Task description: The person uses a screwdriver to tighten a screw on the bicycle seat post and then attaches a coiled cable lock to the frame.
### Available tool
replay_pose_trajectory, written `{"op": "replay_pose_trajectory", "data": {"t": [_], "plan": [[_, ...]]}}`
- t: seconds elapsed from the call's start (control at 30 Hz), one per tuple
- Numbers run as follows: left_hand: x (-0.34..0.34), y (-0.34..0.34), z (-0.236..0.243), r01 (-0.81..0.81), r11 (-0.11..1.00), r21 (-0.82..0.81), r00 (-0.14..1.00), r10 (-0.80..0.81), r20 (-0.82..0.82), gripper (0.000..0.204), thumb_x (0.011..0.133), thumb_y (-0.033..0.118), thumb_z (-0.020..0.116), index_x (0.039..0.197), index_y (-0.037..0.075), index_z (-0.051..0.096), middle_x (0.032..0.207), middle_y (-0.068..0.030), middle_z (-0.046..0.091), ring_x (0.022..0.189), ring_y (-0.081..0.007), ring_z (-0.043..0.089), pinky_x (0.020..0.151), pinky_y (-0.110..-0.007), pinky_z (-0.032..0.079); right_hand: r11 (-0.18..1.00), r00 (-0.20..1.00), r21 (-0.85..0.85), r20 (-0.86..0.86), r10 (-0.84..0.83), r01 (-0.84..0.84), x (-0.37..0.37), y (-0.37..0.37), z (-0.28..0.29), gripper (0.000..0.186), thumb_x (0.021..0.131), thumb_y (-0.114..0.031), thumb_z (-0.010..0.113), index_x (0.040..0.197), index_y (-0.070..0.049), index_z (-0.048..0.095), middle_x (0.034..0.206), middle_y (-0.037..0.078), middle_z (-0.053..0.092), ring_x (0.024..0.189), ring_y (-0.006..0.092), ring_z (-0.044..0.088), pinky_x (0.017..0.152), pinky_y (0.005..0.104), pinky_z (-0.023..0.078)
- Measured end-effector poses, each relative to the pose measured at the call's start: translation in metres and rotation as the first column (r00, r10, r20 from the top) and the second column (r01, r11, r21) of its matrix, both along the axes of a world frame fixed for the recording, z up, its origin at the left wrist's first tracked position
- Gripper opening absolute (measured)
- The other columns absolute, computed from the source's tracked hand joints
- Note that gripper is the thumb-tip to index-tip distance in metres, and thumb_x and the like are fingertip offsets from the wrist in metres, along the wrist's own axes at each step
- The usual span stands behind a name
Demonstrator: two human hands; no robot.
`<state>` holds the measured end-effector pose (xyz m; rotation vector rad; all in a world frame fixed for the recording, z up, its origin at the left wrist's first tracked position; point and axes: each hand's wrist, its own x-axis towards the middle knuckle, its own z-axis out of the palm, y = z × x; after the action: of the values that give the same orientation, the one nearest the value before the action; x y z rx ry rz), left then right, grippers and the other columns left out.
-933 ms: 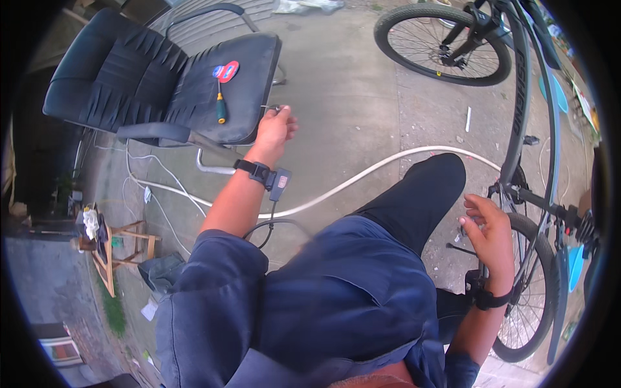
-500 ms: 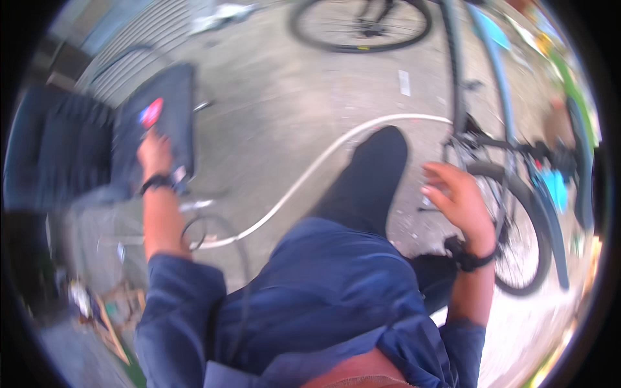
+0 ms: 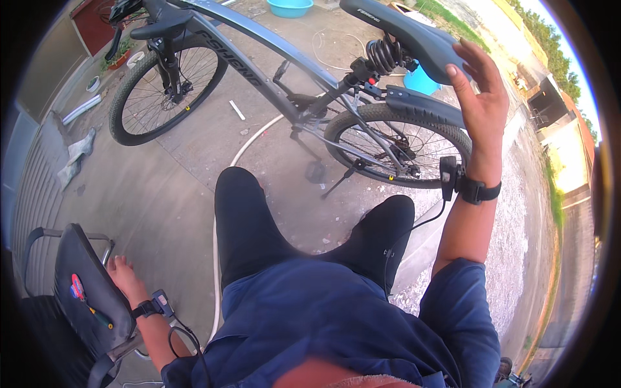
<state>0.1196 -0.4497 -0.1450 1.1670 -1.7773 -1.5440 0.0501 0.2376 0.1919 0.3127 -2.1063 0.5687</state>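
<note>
A grey bicycle [image 3: 239, 68] stands on its kickstand in front of me. My right hand [image 3: 482, 94] is raised at the rear of its black saddle [image 3: 414, 35], thumb and fingers spread; whether they touch it I cannot tell. Down at the left, my left hand [image 3: 127, 279] is beside the edge of a black chair [image 3: 72, 255], its fingers stretched out and holding nothing. On the chair's seat lie a red and blue object [image 3: 77, 286] and a thin tool with a dark green and orange handle [image 3: 100, 317]; their exact kinds are unclear.
A pale hose [image 3: 249, 142] curves over the concrete floor past my legs. Blue basins [image 3: 290, 6] stand beyond the bicycle. A short white strip [image 3: 237, 110] lies near the front wheel [image 3: 169, 90]. Cables run from devices strapped to both wrists.
My view has turned right toward the bicycle. My left hand has left the red and blue object on the chair. My right hand has risen to the saddle.
</note>
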Motion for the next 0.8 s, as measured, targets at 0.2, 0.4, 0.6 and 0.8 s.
{"op": "replay_pose_trajectory", "data": {"t": [0.2,0.4,0.6,0.8], "plan": [[-0.074,0.078,0.024,0.315,0.946,-0.072,0.944,-0.320,-0.077,0.048,0.098,0.019,0.053,0.140,-0.002,0.042,0.132,-0.0122,0.055,0.108,-0.0199,0.062,0.078,-0.031,0.050,0.908,0.926,0.283,0.129,-0.355,0.308,-0.043,0.097,-0.006,0.095,0.069,-0.057,0.082,0.140,-0.004,0.049,0.135,0.024,0.054,0.122,0.0350,0.056,0.101,0.0416,0.045],[-0.110,0.146,0.053,0.520,0.848,-0.105,0.845,-0.528,-0.078,0.043,0.099,0.019,0.053,0.136,-0.002,0.047,0.127,-0.0120,0.058,0.105,-0.0179,0.063,0.076,-0.029,0.051,0.946,0.907,0.177,0.283,-0.313,0.271,-0.053,0.095,-0.017,0.087,0.077,-0.051,0.079,0.140,0.000,0.048,0.132,0.026,0.054,0.121,0.0329,0.056,0.101,0.0398,0.045],[-0.117,0.184,0.049,0.624,0.779,-0.065,0.773,-0.627,-0.096,0.040,0.099,0.019,0.053,0.133,-0.002,0.048,0.123,-0.0111,0.059,0.102,-0.0169,0.063,0.076,-0.028,0.051,0.960,0.917,0.102,0.286,-0.279,0.260,-0.045,0.086,-0.013,0.092,0.071,-0.057,0.081,0.134,0.004,0.052,0.125,0.027,0.058,0.117,0.0353,0.058,0.100,0.0407,0.045],[-0.107,0.206,0.053,0.656,0.755,-0.008,0.752,-0.654,-0.076,0.041,0.099,0.019,0.053,0.134,-0.002,0.047,0.122,-0.0113,0.059,0.101,-0.0172,0.064,0.076,-0.028,0.051,0.962,0.917,0.069,0.291,-0.272,0.263,-0.045,0.089,-0.017,0.090,0.072,-0.057,0.081,0.133,0.003,0.053,0.119,0.026,0.061,0.112,0.0323,0.061,0.096,0.0387,0.047]]}}
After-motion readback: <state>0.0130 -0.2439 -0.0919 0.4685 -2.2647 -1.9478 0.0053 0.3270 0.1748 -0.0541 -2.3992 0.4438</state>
